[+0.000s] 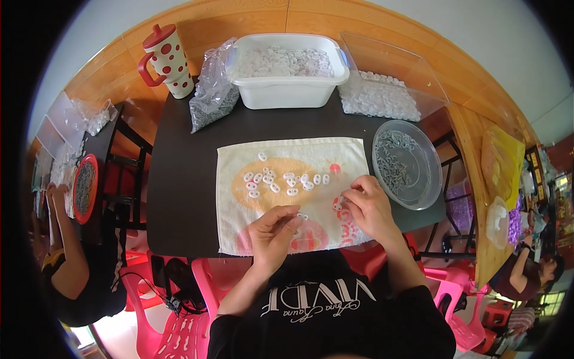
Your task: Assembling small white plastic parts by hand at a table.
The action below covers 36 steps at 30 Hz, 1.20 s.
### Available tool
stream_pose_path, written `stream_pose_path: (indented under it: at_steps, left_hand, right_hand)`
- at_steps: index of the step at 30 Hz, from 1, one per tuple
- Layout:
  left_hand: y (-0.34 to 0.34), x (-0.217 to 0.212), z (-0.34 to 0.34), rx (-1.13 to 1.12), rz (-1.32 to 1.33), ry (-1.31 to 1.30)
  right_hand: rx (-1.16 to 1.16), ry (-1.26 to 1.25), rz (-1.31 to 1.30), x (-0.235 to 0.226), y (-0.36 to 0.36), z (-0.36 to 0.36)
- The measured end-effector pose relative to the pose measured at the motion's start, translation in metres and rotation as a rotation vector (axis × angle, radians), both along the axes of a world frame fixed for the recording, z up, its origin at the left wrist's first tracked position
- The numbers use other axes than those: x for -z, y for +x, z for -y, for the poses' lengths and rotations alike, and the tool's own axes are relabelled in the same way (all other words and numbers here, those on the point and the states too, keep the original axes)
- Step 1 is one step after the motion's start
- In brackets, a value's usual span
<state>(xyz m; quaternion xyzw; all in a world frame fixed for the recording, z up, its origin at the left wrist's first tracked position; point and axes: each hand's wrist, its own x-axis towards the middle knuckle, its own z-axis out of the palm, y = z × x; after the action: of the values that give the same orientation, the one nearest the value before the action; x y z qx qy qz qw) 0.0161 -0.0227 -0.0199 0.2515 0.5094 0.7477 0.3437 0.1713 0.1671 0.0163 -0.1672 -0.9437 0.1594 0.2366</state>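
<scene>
A cream towel [230, 170] with orange and pink prints lies on the dark table. Several small white oval plastic pieces with two holes [292, 192] are scattered over its middle. Close to the towel's front edge, my left hand [274, 234] has thumb and fingers pinched together, a small white piece [304, 216] showing at the tips. My right hand [372, 208] is above the towel's right side, fingers closed in a pinch. Whatever is between them is too small to make out. Another white piece [336, 205] shows just beside those fingertips.
Right of the towel stands a round clear tub [426, 190] of small grey screws. Along the back are a white basin [284, 94] of white pieces, a bag of grey screws [214, 107], a clear box of white pieces [379, 99] and a spotted tumbler [171, 66]. Another person [69, 263] works at left.
</scene>
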Motion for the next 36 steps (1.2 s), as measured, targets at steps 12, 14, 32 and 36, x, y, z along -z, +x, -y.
stream_pose_path:
  at_steps: [12, 14, 32, 36]
  left_hand:
    - [-0.001, 0.008, -0.002, -0.031, -0.042, -0.018]
    - [-0.001, 0.011, -0.001, -0.03, -0.04, -0.012]
    - [-0.001, 0.011, 0.0, -0.007, -0.044, 0.032]
    - [-0.002, 0.011, 0.001, -0.002, -0.039, 0.035]
  right_hand:
    - [-0.132, -0.241, -0.211, 0.0, -0.006, -0.01]
    - [-0.088, -0.284, -0.258, 0.001, -0.005, -0.015]
    - [-0.08, -0.204, -0.107, 0.012, -0.018, -0.019]
    - [-0.084, -0.083, -0.044, 0.007, -0.023, -0.019]
